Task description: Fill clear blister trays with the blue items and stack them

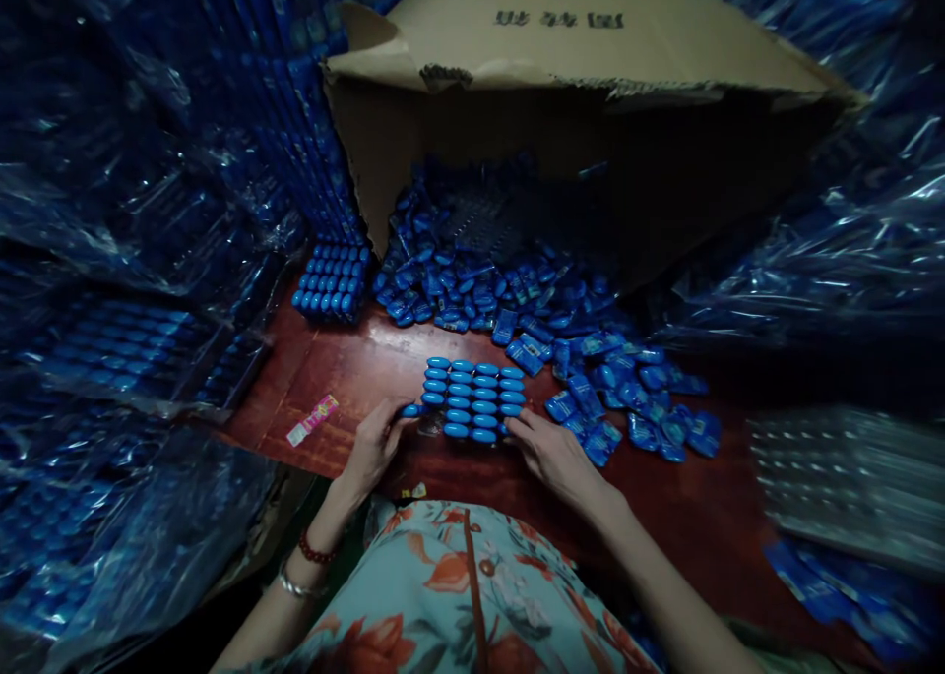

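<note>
Four short columns of glossy blue oval plastic pieces are seen packed side by side in a clear tray on the dark red wooden table, just in front of the person's flowered blouse. About six pieces are counted in each column, though the nearest row is partly covered. The block is flanked by both hands. The left hand is laid palm-down at its left edge, the wrist bent inward, and one more blue oval piece is pinched between the fingertips, just beside the leftmost column. The right hand is stretched flat toward the block's near right corner, fingers loosely spread and touching the edge; nothing is gripped by it. Two bracelets are worn on the left wrist, one of red beads and one of silver metal.

A second filled tray of blue ovals is set farther back on the left. A loose heap of small blue packets, too many to count, is spilled from a tipped brown cardboard box across the table to the right. One small pink wrapper is lying near the left hand. Stacks wrapped in crinkled clear film are piled on both sides.
</note>
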`<state>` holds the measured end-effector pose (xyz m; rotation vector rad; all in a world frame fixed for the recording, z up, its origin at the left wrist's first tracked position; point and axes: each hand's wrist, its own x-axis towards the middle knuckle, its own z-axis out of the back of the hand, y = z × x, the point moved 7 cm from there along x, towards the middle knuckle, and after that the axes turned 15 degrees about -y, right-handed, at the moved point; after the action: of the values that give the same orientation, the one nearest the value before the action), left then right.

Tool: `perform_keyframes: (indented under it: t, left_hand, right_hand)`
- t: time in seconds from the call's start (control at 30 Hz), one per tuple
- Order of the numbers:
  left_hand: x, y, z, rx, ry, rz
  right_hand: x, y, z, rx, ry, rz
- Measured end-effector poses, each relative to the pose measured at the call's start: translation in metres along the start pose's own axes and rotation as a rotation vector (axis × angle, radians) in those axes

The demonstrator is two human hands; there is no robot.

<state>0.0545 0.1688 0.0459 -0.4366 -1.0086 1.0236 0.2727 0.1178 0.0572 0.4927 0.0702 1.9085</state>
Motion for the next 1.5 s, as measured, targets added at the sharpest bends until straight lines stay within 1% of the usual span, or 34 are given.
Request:
perform_keyframes:
  t: [0.1, 0.27, 0.33, 0.4, 0.53, 0.63, 0.7, 0.77, 0.8, 0.83, 0.87, 0.9, 0.97, 1.03, 1.07, 1.1, 1.17, 1.27, 1.33, 1.4, 1.47, 1.5]
  left_hand:
    - [-0.002, 0.000, -0.008, -0.009, 0.065, -0.086]
    - [-0.006, 0.001, -0.022, 0.070, 0.178, -0.189]
    - [-0.007, 0.000, -0.029, 0.073, 0.234, -0.217]
    - [-0.007, -0.002, -0.034, 0.081, 0.259, -0.244]
    - [-0.009, -0.005, -0.034, 0.197, 0.221, -0.344]
    - [-0.014, -0.005, -0.027, 0.284, 0.157, -0.395]
    - [-0.013, -0.002, -0.022, 0.246, 0.116, -0.360]
    - [-0.001, 0.007, -0.019, 0.177, 0.035, -0.249]
    - [0.010, 0.015, -0.018, 0.154, -0.021, -0.172]
    - [0.024, 0.025, -0.018, 0.144, -0.082, -0.091]
    - [0.039, 0.035, -0.019, 0.147, -0.136, -0.017]
    - [0.056, 0.046, -0.021, 0.168, -0.174, 0.047]
    - [0.089, 0.065, -0.027, 0.268, -0.217, 0.115]
    - [0.116, 0.080, -0.034, 0.403, -0.219, 0.164]
    - [0.126, 0.086, -0.038, 0.445, -0.204, 0.176]
    - [0.133, 0.089, -0.043, 0.465, -0.184, 0.181]
    - [0.140, 0.092, -0.051, 0.450, -0.147, 0.169]
    - [0.133, 0.092, -0.054, 0.404, -0.126, 0.154]
    - [0.118, 0.092, -0.046, 0.379, -0.119, 0.157]
    - [0.095, 0.091, -0.029, 0.331, -0.142, 0.172]
    - [0.066, 0.087, -0.003, 0.266, -0.201, 0.218]
    - [0.050, 0.085, 0.011, 0.249, -0.209, 0.257]
  right_hand:
    - [0.003, -0.003, -0.001, -0.070, 0.012, 0.024]
    - [-0.008, 0.000, -0.006, -0.211, -0.084, 0.036]
    - [-0.012, 0.001, -0.007, -0.211, -0.130, 0.021]
    - [-0.014, 0.001, -0.007, -0.199, -0.165, 0.015]
    - [-0.017, 0.004, -0.003, -0.216, -0.238, 0.048]
    - [-0.023, -0.001, 0.007, -0.196, -0.375, 0.025]
    - [-0.025, -0.015, 0.015, -0.151, -0.490, -0.043]
    - [-0.017, -0.038, 0.020, -0.094, -0.552, -0.166]
    - [-0.010, -0.052, 0.020, -0.069, -0.543, -0.236]
    - [0.001, -0.065, 0.017, -0.057, -0.504, -0.303]
    - [0.013, -0.077, 0.013, -0.064, -0.438, -0.362]
    - [0.026, -0.086, 0.007, -0.090, -0.345, -0.409]
    - [0.050, -0.098, -0.010, -0.182, -0.091, -0.444]
    - [0.066, -0.100, -0.023, -0.263, 0.127, -0.428]
    - [0.070, -0.098, -0.027, -0.284, 0.193, -0.413]
    - [0.072, -0.096, -0.029, -0.292, 0.227, -0.401]
    - [0.071, -0.091, -0.029, -0.288, 0.239, -0.389]
    - [0.052, -0.087, -0.026, -0.300, 0.245, -0.414]
    - [0.034, -0.088, -0.020, -0.300, 0.192, -0.454]
    - [0.010, -0.089, -0.011, -0.253, 0.082, -0.508]
    - [-0.018, -0.092, -0.001, -0.146, -0.063, -0.577]
    - [-0.032, -0.093, 0.004, -0.074, -0.133, -0.607]
